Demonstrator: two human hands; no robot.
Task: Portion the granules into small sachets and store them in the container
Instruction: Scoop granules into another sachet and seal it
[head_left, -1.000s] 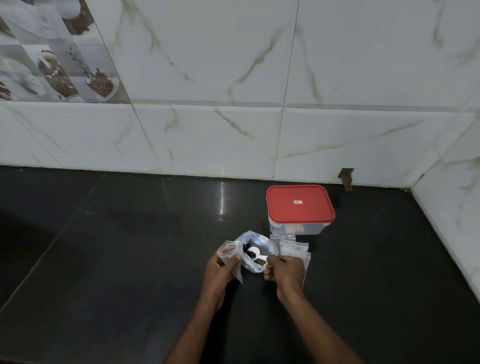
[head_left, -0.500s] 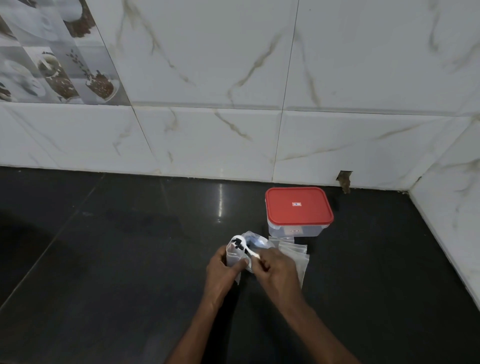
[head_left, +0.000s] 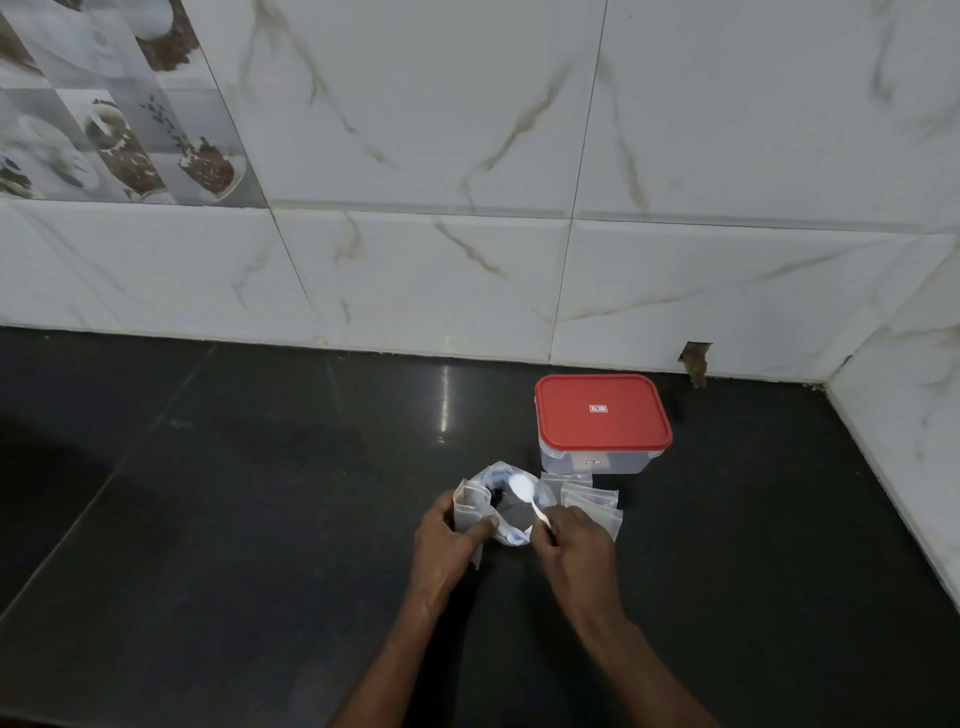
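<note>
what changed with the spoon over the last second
The right hand carried the spoon from the big bag left to the sachet in the left hand, then back over the bag. Both grips, the spare sachets and the container stayed put.

red-lidded container (head_left: 602, 426) closed; empty sachets (head_left: 592, 503) just beside; spoon (head_left: 522, 489) over open granule bag (head_left: 511, 525).

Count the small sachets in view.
At least 4: one sachet in the left hand, at least three overlapping in a pile between the right hand and the container. More may be hidden underneath.
</note>
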